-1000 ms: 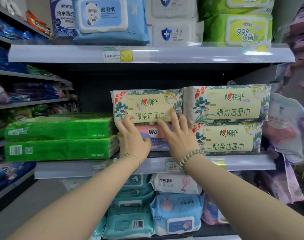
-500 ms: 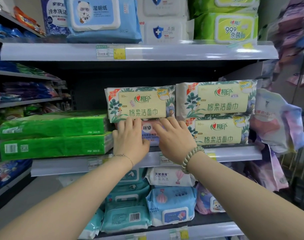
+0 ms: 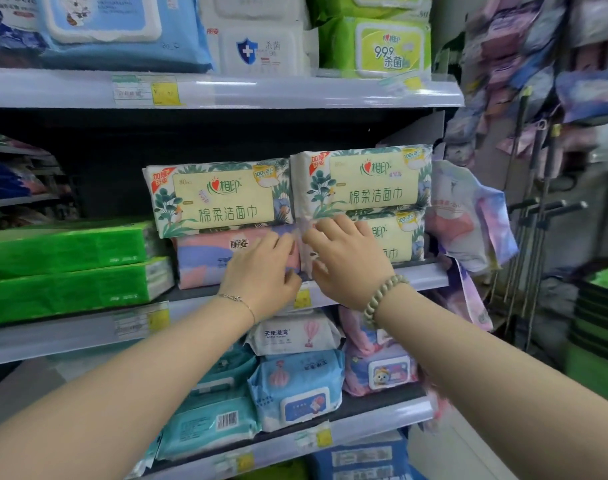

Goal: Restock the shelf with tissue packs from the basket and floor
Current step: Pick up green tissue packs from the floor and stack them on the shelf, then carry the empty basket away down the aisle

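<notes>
On the middle shelf (image 3: 428, 276) a pink and lilac tissue pack (image 3: 209, 259) lies under a cream leaf-print pack (image 3: 223, 199). To the right, two more cream packs are stacked, an upper one (image 3: 368, 183) and a lower one (image 3: 404, 239). My left hand (image 3: 261, 268) presses flat on the right end of the pink pack. My right hand (image 3: 347, 261) lies with fingers stretched across the seam between the pink pack and the lower cream pack. Neither hand holds anything.
Two green tissue bundles (image 3: 63, 271) fill the shelf's left part. Wet-wipe packs (image 3: 295, 386) crowd the shelf below, and more stand on the shelf above (image 3: 257, 46). Hanging pastel packs (image 3: 468, 216) and stacked green baskets (image 3: 596, 341) are at the right.
Both hands slid down from the upper left cream pack and rightward onto the lower row. The view moved closer and turned slightly right.
</notes>
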A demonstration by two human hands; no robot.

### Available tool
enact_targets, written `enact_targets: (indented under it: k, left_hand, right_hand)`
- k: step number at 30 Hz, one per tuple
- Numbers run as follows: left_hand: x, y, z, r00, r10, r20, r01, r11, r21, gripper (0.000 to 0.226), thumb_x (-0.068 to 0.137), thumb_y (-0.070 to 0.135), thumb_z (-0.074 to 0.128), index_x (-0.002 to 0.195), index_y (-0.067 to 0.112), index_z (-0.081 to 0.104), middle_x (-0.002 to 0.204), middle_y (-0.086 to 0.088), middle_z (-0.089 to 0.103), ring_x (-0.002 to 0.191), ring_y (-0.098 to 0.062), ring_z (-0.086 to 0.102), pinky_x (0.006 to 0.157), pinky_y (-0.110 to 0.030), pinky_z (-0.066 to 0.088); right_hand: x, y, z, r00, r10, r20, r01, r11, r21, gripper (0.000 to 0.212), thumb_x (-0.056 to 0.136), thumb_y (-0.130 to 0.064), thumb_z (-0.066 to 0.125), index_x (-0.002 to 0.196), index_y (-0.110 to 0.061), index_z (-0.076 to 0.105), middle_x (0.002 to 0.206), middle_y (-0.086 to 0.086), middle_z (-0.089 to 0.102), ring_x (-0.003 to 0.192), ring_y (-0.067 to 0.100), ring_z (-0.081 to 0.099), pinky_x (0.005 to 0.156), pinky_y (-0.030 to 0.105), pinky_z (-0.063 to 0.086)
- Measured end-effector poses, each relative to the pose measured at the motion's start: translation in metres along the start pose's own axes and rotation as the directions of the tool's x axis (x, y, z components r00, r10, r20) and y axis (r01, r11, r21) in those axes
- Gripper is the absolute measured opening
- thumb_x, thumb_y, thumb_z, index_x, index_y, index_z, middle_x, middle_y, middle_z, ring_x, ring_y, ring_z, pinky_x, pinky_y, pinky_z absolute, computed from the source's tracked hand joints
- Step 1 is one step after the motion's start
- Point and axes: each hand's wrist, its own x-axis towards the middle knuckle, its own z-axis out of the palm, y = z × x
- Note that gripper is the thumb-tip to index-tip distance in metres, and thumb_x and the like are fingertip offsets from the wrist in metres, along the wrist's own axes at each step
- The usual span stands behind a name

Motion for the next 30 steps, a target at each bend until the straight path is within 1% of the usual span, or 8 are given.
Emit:
enact_targets:
  k: [5, 9, 12, 16, 23, 26, 28, 30]
  left_hand:
    - [0.002, 0.043, 0.02, 0.987, 0.141, 0.071, -0.134, 0.987, -0.089, 0.027, 0.091, 0.032, 0.046, 0.114, 0.019, 0.042, 0.106, 0.001, 0.047, 0.101, -0.021, 0.052, 0.061, -0.03, 0.034]
    - [0.003, 0.076, 0.043, 0.962, 0.244, 0.121, -0.226, 0.964, -0.14, 0.035, 0.089, 0.03, 0.048, 0.121, 0.019, 0.043, 0.118, -0.001, 0.049, 0.109, -0.023, 0.05, 0.07, -0.035, 0.043]
    - [0.002, 0.103, 0.055, 0.939, 0.304, 0.163, -0.272, 0.943, -0.192, 0.034, 0.09, 0.031, 0.047, 0.121, 0.018, 0.043, 0.116, -0.002, 0.048, 0.105, -0.026, 0.052, 0.067, -0.034, 0.038]
    - [-0.012, 0.134, 0.079, 0.914, 0.357, 0.194, -0.295, 0.912, -0.286, 0.032, 0.088, 0.03, 0.049, 0.117, 0.017, 0.045, 0.111, -0.002, 0.049, 0.103, -0.025, 0.052, 0.073, -0.038, 0.045]
    - [-0.048, 0.182, 0.121, 0.834, 0.48, 0.273, -0.365, 0.851, -0.378, 0.032, 0.086, 0.027, 0.05, 0.117, 0.019, 0.044, 0.11, -0.001, 0.047, 0.102, -0.023, 0.049, 0.068, -0.031, 0.032]
    - [-0.061, 0.198, 0.135, 0.794, 0.529, 0.3, -0.389, 0.821, -0.418, 0.029, 0.089, 0.026, 0.048, 0.116, 0.019, 0.042, 0.108, 0.0, 0.045, 0.1, -0.024, 0.05, 0.068, -0.03, 0.029]
    - [-0.071, 0.207, 0.149, 0.749, 0.568, 0.34, -0.401, 0.798, -0.45, 0.038, 0.088, 0.026, 0.049, 0.125, 0.021, 0.041, 0.115, 0.001, 0.046, 0.106, -0.022, 0.049, 0.071, -0.029, 0.029]
    - [-0.081, 0.213, 0.165, 0.696, 0.607, 0.384, -0.408, 0.774, -0.484, 0.047, 0.086, 0.025, 0.052, 0.131, 0.023, 0.039, 0.124, 0.002, 0.046, 0.113, -0.021, 0.047, 0.084, -0.032, 0.037]
  right_hand:
    - [-0.036, 0.031, -0.009, 0.989, 0.113, 0.091, -0.105, 0.991, -0.089, 0.03, 0.06, -0.015, 0.07, 0.088, -0.015, 0.06, 0.086, 0.002, 0.059, 0.085, 0.03, 0.056, 0.068, 0.037, 0.041]
    - [-0.064, 0.053, -0.016, 0.961, 0.225, 0.162, -0.203, 0.969, -0.144, 0.034, 0.055, -0.018, 0.071, 0.087, -0.016, 0.061, 0.085, 0.001, 0.06, 0.085, 0.03, 0.056, 0.067, 0.037, 0.042]
    - [-0.089, 0.068, -0.023, 0.937, 0.291, 0.194, -0.261, 0.951, -0.166, 0.033, 0.058, -0.019, 0.07, 0.09, -0.015, 0.061, 0.088, 0.004, 0.06, 0.087, 0.032, 0.056, 0.068, 0.039, 0.044]
    - [-0.129, 0.085, -0.031, 0.901, 0.367, 0.231, -0.318, 0.922, -0.222, 0.032, 0.058, -0.021, 0.07, 0.088, -0.014, 0.06, 0.086, 0.004, 0.059, 0.083, 0.031, 0.055, 0.067, 0.037, 0.042]
    - [-0.21, 0.092, -0.034, 0.765, 0.511, 0.393, -0.407, 0.855, -0.32, 0.025, 0.072, -0.027, 0.059, 0.095, -0.016, 0.059, 0.091, 0.004, 0.058, 0.09, 0.032, 0.052, 0.071, 0.039, 0.041]
    - [-0.236, 0.088, -0.036, 0.686, 0.551, 0.476, -0.44, 0.834, -0.331, 0.042, 0.079, -0.04, 0.038, 0.11, -0.017, 0.057, 0.102, 0.004, 0.057, 0.1, 0.03, 0.049, 0.079, 0.04, 0.039]
    - [-0.257, 0.085, -0.033, 0.643, 0.582, 0.498, -0.473, 0.813, -0.339, 0.038, 0.083, -0.036, 0.044, 0.114, -0.018, 0.055, 0.108, 0.003, 0.055, 0.104, 0.029, 0.047, 0.082, 0.04, 0.036]
    - [-0.278, 0.081, -0.027, 0.61, 0.614, 0.501, -0.518, 0.787, -0.335, 0.035, 0.082, -0.031, 0.055, 0.115, -0.019, 0.054, 0.11, 0.003, 0.054, 0.107, 0.029, 0.046, 0.083, 0.04, 0.035]
